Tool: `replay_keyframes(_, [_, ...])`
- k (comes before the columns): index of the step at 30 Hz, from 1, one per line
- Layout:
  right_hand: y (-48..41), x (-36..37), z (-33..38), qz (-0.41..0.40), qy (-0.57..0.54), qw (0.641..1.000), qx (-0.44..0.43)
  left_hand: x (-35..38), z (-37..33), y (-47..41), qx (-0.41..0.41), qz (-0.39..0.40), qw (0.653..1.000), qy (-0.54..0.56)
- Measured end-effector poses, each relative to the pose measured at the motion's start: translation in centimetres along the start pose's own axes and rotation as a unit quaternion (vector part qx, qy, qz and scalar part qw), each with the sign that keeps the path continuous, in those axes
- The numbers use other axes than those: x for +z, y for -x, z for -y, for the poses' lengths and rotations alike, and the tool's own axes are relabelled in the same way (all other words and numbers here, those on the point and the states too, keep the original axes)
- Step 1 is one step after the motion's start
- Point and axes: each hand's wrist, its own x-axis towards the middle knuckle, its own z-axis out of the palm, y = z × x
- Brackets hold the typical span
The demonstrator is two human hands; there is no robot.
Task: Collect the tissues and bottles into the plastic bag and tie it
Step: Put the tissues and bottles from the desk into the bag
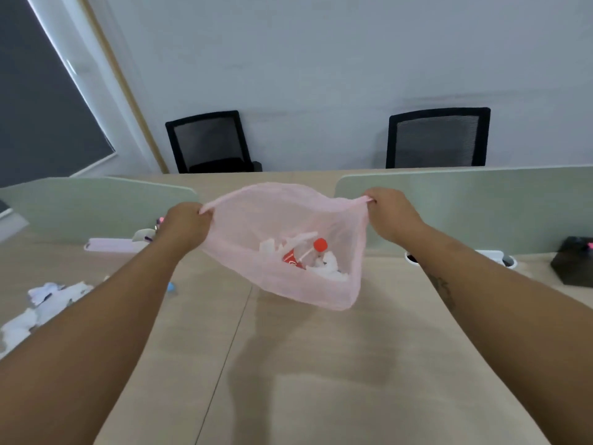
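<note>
Far left of the bag, at the frame edge: loose tissues (48,303), white and crumpled, heaped on the worktop (321,364). Not bagged. The left forearm hides part of the heap.

Left of the bag and further back: a pale pink tray (110,245) at the foot of the left divider (96,203). Small items beside it are too blurred to name.

At the bag's left rim: the left hand (184,224), fingers (205,211) curled tight and pinching the left handle loop.

Behind and left of the bag, across the worktop: the left chair (208,142), black mesh, against a pale wall.

Centre: the bag (282,220), thin pink plastic, see-through, mouth stretched wide between both hands. It hangs from its handles and its shadow lies on the worktop below. Cannot tell whether its bottom touches the worktop.

Inside the bag, low and right of its middle: the bottle (303,256), clear with a red label, lying tilted, red cap (320,245) uppermost. The bagged tissues (330,268) lie around it and touch it.

At the bag's right rim: the right hand (390,213), fingers (371,200) curled round the right handle loop, gripping it.

Behind and right of the bag: the right chair (438,139), same make.

Right of the bag: the right divider (465,207), with a white holder (508,261) at its foot. Far right, at the frame edge: a black box (574,261) on the worktop.
</note>
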Motion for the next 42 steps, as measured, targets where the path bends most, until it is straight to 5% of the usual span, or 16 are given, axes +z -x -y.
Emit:
replay_keyframes(3, [-0.1,0.1,2.0,-0.096,-0.044,0.994,-0.036,-0.8,1.1,0.1,-0.019,-0.06,0.998,0.003])
replay_keyframes(6, [0.5,1.7,4.3,0.02,-0.006,0.996,-0.082,-0.8,3.4,0.4,-0.02,0.014,0.999,-0.03])
replay_keyframes(9, [0.9,3.9,6.4,0.008,-0.068,0.994,-0.081,-1.6,7.0,0.9,-0.031,-0.002,0.999,-0.022])
replay_keyframes(14, [4.2,10.5,10.3,0.107,-0.177,0.978,-0.036,-3.2,13.2,2.9,-0.081,0.032,0.995,0.043])
replay_keyframes(21, [7.3,20.1,16.0,0.083,-0.27,0.958,0.048,-5.1,24.2,4.1,-0.169,0.133,0.963,0.163])
replay_keyframes(26, [7.4,25.3,19.3,0.02,-0.268,0.961,0.071,-4.6,33.4,2.3,-0.201,0.099,0.973,0.05])
replay_keyframes(31, [6.8,29.5,22.6,-0.006,-0.241,0.966,0.089,-1.9,39.7,0.9,-0.172,0.202,0.948,-0.178])
replay_keyframes(35, [6.6,31.4,23.8,-0.027,-0.215,0.972,0.092,-0.7,43.9,0.5,-0.201,0.247,0.927,-0.199])
replay_keyframes(42, [5.9,33.0,24.1,-0.035,-0.176,0.978,0.105,0.4,47.6,-1.6,-0.074,0.228,0.941,-0.237])
